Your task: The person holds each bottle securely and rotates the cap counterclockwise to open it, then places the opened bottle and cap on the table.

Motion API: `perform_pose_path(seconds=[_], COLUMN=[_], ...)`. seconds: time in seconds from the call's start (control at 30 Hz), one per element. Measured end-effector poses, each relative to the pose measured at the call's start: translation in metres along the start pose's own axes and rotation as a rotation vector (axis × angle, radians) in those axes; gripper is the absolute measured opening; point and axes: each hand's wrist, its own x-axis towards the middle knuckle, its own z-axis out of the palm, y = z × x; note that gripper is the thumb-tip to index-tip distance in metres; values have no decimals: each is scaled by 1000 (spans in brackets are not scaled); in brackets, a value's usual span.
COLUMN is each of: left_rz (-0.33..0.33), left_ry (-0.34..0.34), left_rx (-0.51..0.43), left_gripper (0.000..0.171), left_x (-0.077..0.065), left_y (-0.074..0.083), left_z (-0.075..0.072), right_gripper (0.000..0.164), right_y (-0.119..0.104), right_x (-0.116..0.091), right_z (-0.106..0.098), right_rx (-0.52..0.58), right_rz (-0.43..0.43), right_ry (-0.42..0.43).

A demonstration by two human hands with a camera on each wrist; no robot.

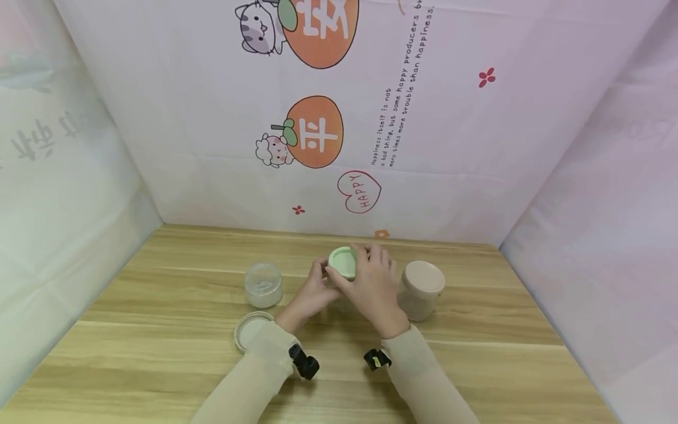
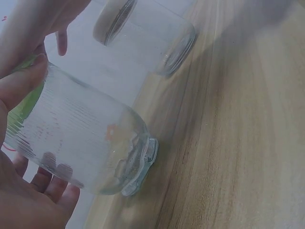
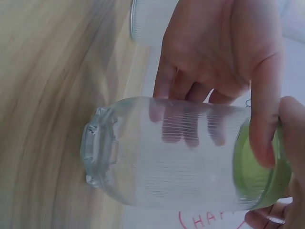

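A tall clear ribbed glass jar [image 3: 176, 162] with small feet at its base stands between both hands, topped by a green lid [image 1: 342, 262]. My left hand [image 1: 312, 295] grips the jar's side, its fingertips showing through the glass in the left wrist view. From above, my right hand [image 1: 375, 285] holds the green lid by its rim, thumb on the near side. The lid sits over the jar's mouth; how tightly it is seated I cannot tell. Whether the jar's feet touch the table is unclear.
Right of the hands stands a clear jar with a pale beige lid [image 1: 424, 277]. To the left is a short clear glass jar [image 1: 263, 285] without a lid; nearer lies a round pale lid [image 1: 253, 331], partly behind the left sleeve. Printed cloth walls [image 1: 212, 118] enclose the wooden table [image 1: 159, 353].
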Motion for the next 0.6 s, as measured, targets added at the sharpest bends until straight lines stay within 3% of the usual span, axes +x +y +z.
perform_pose_path(seconds=[0.3, 0.6], left_rz=[27, -3], left_ry=[9, -14], left_rx=[21, 15], left_gripper=[82, 82], left_x=[-1, -4], left_y=[0, 2], left_z=[0, -1], right_gripper=[76, 73], right_y=[6, 15], right_x=[-2, 0], right_z=[3, -1], right_rx=[111, 193], right_rz=[-13, -51], right_ry=[13, -36])
